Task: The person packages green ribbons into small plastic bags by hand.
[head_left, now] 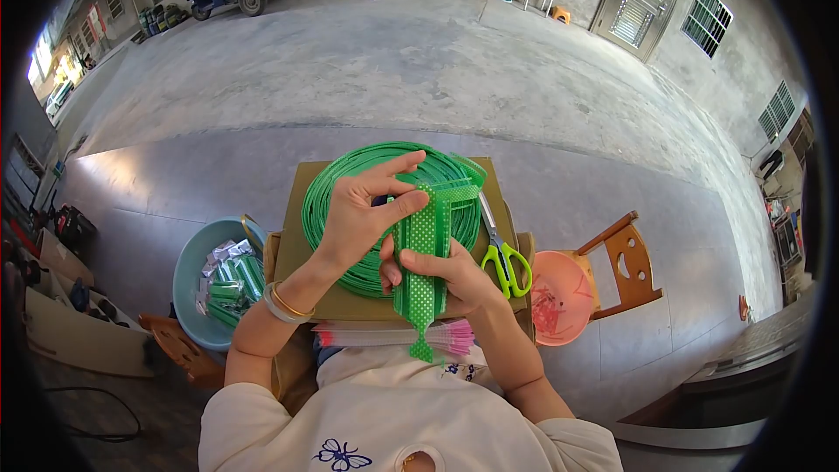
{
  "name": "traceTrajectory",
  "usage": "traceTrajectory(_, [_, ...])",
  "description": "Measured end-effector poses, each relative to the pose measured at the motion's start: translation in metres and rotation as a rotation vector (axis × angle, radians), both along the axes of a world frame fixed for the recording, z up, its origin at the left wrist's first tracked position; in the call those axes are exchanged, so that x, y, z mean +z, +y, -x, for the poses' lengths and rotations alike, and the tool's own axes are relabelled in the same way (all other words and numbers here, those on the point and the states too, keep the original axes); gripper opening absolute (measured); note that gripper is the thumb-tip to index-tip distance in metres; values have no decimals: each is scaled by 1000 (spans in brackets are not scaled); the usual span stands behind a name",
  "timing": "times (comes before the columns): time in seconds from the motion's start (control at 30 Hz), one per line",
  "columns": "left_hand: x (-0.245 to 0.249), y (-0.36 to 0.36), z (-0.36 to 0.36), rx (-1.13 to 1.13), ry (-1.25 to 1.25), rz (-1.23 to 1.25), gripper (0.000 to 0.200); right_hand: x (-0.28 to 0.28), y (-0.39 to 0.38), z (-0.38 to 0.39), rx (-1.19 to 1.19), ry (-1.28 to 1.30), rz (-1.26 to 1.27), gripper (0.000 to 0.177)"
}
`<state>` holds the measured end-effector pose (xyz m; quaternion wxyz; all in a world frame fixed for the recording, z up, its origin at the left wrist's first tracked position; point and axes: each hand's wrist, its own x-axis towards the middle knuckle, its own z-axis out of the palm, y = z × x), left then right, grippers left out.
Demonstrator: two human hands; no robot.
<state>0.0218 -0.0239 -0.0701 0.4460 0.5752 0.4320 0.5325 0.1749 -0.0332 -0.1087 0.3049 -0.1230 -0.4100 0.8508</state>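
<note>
Two hands meet over the brown cardboard box (pixel 295 249) in front of you, and I go from left to right. At the far left a round blue plastic basin (pixel 181 273) stands on the floor with small green and white packets (pixel 230 280) inside.

Your left hand (pixel 360 214) is closed in a pinch: thumb and fingers press the upper part of the green dotted plastic strip (pixel 419 253), just above the big coil of flat green plastic band (pixel 336 182) that lies on the box. The strip hangs upright between both hands, and its narrow tail reaches down to your lap.

Your right hand (pixel 447 275) grips the strip at its middle, with the thumb across the front.

I judge the strip very light, thin and bendable. It looks smooth and maybe a little slippery, so hold it flat between the finger pads near the folded edges, not at the loose tail.

To the right lie scissors with yellow-green handles (pixel 502 253), and further right a round pink plastic basin (pixel 559 297) sits on a wooden chair (pixel 631 264).
</note>
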Motion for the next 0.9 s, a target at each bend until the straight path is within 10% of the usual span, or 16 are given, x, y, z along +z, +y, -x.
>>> traceTrajectory(0.27, [5,3,14,-322,-255,243,21,5,3,-7,87,-185,-134,18])
traceTrajectory(0.47, [6,-1,16,-213,-1,172,29,5,6,-10,79,-253,-149,21])
traceTrajectory(0.67, [-15,18,26,-137,5,-94,40,-24,13,-4,-601,-741,-966,34])
traceTrajectory(0.9, [-11,25,34,-257,9,510,67,-35,18,9,-933,-1192,-1461,48])
